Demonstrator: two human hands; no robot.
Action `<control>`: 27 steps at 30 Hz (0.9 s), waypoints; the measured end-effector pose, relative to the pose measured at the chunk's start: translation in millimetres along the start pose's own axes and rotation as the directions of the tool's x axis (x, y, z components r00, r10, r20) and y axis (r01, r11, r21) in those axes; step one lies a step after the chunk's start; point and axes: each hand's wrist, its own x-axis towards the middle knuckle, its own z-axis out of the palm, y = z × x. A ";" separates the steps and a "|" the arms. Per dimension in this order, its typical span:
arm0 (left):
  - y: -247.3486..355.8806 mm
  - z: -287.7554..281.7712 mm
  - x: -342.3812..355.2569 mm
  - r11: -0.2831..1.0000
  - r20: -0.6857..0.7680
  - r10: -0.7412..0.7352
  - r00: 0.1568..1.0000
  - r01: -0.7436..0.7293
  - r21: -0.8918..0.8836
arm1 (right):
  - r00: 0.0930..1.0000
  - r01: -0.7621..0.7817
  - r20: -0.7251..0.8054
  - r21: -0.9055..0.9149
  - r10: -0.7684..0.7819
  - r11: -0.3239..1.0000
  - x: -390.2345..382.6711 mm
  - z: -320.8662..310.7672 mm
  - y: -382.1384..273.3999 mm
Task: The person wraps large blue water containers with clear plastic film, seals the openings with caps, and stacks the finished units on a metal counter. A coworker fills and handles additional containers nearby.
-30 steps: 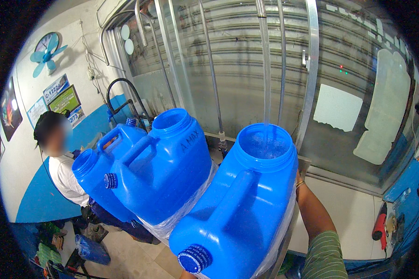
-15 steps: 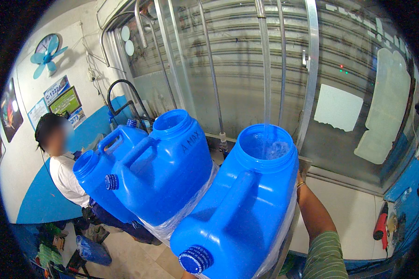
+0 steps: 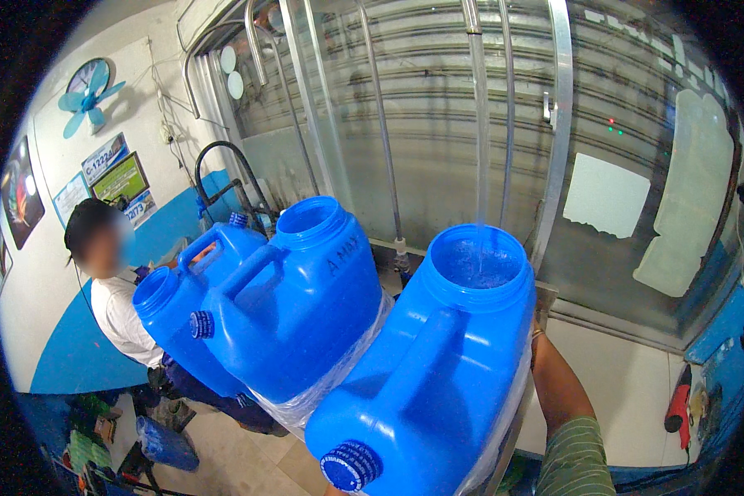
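A large blue jug (image 3: 463, 347) with a side cap (image 3: 350, 465) stands in front of me, and water from a vertical spout (image 3: 473, 29) pours into its wide open mouth (image 3: 478, 266). My right hand (image 3: 538, 331) is at the jug's far right side, its fingers mostly hidden behind it. A sliver of my left hand or wrist (image 3: 333, 489) shows at the lower edge by the cap; its fingers are hidden. To the left, more open blue jugs (image 3: 306, 314) stand on plastic wrapping (image 3: 306, 405).
A person (image 3: 124, 322) in a white shirt stands left of the jugs. Metal pipes (image 3: 372, 99) run down before glass panels and a shutter. A red hand tool (image 3: 679, 405) lies at right. Items (image 3: 165, 442) sit on the floor at lower left; a fan (image 3: 89, 99) hangs above.
The view has shifted slightly, so the scene sits a little lower and to the right. Water keeps pouring into the front jug; the splash inside has changed shape.
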 end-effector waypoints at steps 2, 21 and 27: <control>6.2 4.3 2.6 0.997 0.005 0.008 1.000 -0.008 0.082 | 1.000 -0.002 -0.001 0.000 0.002 1.000 -0.5 0.0 2.5; 31.1 24.7 5.2 0.891 0.058 0.152 0.987 -0.162 0.424 | 1.000 -0.005 -0.002 0.011 0.005 1.000 -6.8 -3.0 5.0; 39.1 31.8 7.5 0.807 0.101 0.234 0.967 -0.251 0.535 | 1.000 -0.008 0.004 0.016 0.008 1.000 -15.7 -4.0 7.2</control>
